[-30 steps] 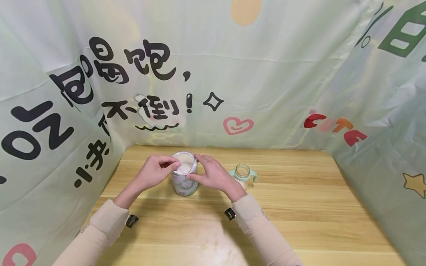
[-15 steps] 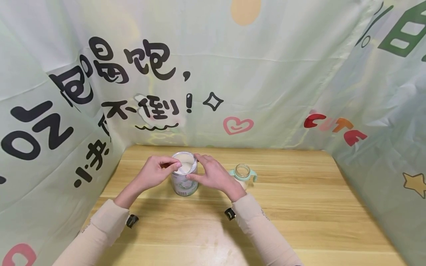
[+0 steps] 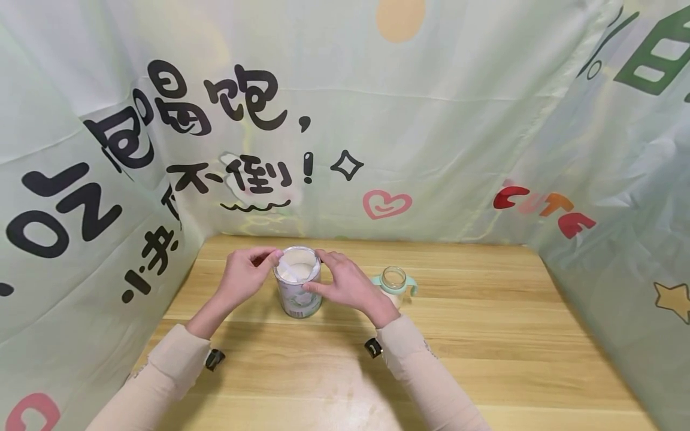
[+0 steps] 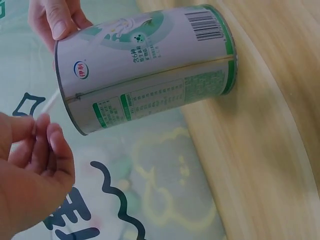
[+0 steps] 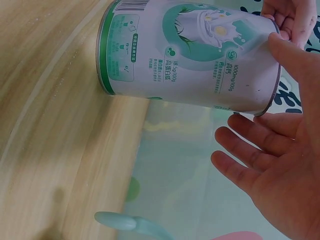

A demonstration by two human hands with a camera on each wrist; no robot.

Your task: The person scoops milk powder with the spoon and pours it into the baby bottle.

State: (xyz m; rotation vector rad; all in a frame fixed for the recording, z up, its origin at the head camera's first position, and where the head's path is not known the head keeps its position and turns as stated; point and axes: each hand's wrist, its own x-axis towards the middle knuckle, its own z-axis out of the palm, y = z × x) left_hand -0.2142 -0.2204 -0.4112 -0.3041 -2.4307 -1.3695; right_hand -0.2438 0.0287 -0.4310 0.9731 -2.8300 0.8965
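Observation:
An open milk powder can (image 3: 299,302) stands upright on the table, pale powder (image 3: 303,269) showing inside. My left hand (image 3: 245,275) is at the can's left rim. Its thumb and fingertips pinch the end of a thin white scoop handle (image 3: 289,269) that slants into the can; the scoop's bowl is hidden. My right hand (image 3: 353,284) holds the can's right side at the top, thumb in front and fingers behind. In the right wrist view, the thumb and index finger meet the rim while the other fingers (image 5: 250,155) stand off the can.
A glass baby bottle (image 3: 394,278) with mint-green handles stands right of the can, partly covered by my right hand. The wooden table (image 3: 485,335) is bounded by printed cloth walls (image 3: 458,149) at the back and sides. A bottle handle (image 5: 132,222) shows in the right wrist view.
My left hand has moved left and slightly back, from over the can's opening to its left rim, bringing the scoop handle's end along. My right hand stays on the can.

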